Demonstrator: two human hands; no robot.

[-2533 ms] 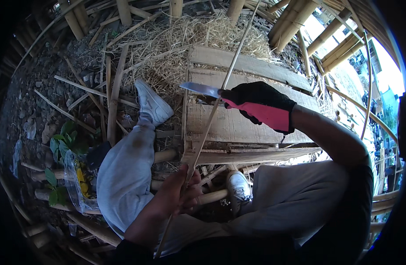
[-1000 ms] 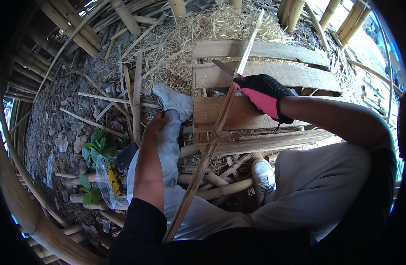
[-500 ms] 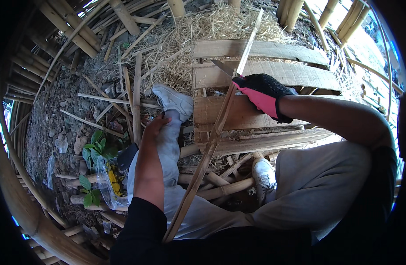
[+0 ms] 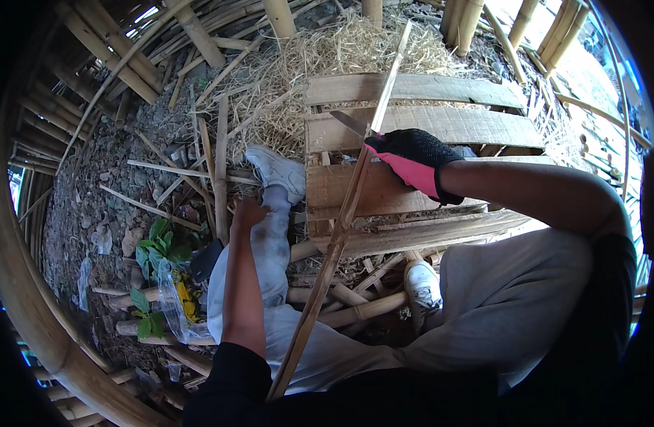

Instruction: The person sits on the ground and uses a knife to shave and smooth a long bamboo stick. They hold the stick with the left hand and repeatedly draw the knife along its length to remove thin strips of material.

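Observation:
My right hand (image 4: 416,160), in a black and pink glove, is closed above a slatted wooden platform. A knife blade (image 4: 348,122) sticks out from it to the left, and its handle is hidden in the fist. A long split bamboo strip (image 4: 330,267) slants from my lap up past the glove's fingertips. The blade crosses the strip, or lies right against it; I cannot tell if the fingers grip the strip too. My bare left hand (image 4: 250,212) is down at my left lower leg, by the trouser cuff, its fingers mostly hidden.
The wooden platform (image 4: 419,128) lies ahead, with straw (image 4: 327,50) beyond it. Loose bamboo pieces (image 4: 220,171) litter the ground to the left. A clear plastic bag with something yellow (image 4: 186,299), green leaves (image 4: 156,245) and a dark flat object (image 4: 206,260) are beside my left leg.
My right hand, the knife and the strip's upper end have shifted slightly left and down in view. My left hand has moved slightly lower in view, its fingers less visible.

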